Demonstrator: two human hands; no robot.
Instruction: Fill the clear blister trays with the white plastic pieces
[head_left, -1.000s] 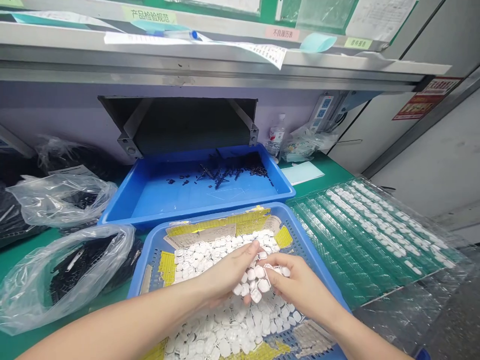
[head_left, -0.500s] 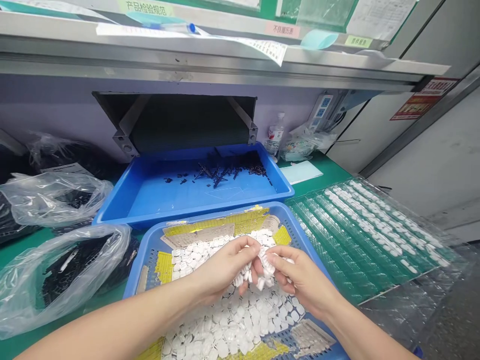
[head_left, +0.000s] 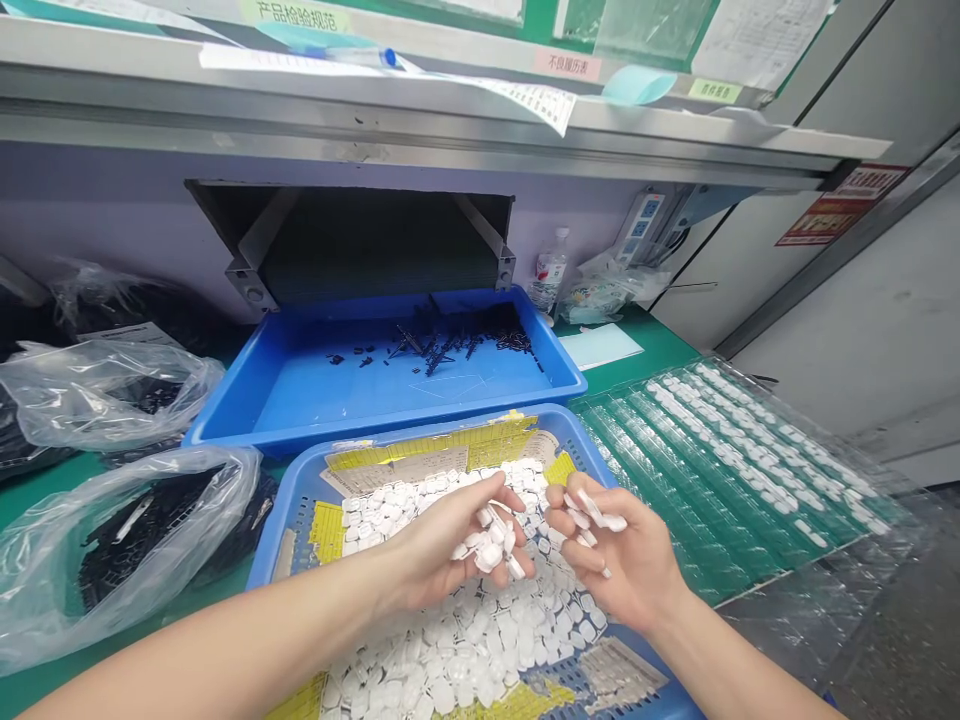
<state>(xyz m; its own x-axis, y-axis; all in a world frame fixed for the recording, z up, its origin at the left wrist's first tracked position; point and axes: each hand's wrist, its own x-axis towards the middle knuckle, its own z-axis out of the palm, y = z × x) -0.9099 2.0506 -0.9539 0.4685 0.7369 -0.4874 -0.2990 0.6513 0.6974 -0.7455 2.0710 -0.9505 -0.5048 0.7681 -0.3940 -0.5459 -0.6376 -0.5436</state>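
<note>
My left hand [head_left: 457,535] cups a small heap of white plastic pieces [head_left: 491,542], its fingers curled beneath them. My right hand [head_left: 626,555], palm turned up, has several more white pieces [head_left: 589,512] in its curled fingers. A gap separates the two hands. Both are above a blue plastic basket [head_left: 292,490] filled with loose white pieces [head_left: 457,650] of the same rounded, flat sort. Yellow and printed paper strips line the basket's inside walls. My forearms and hands cover part of the heap.
Behind the basket stands a blue tray [head_left: 300,390] with black plastic bits [head_left: 435,345], below a dark chute [head_left: 375,245]. At right, a clear ribbed tray [head_left: 675,500] holds rows of white pieces. Plastic bags [head_left: 157,520] of black parts lie left; a bottle [head_left: 549,270] stands behind.
My hands have moved apart, the right one going right and turning palm up with some white pieces. The left keeps its handful over the basket.
</note>
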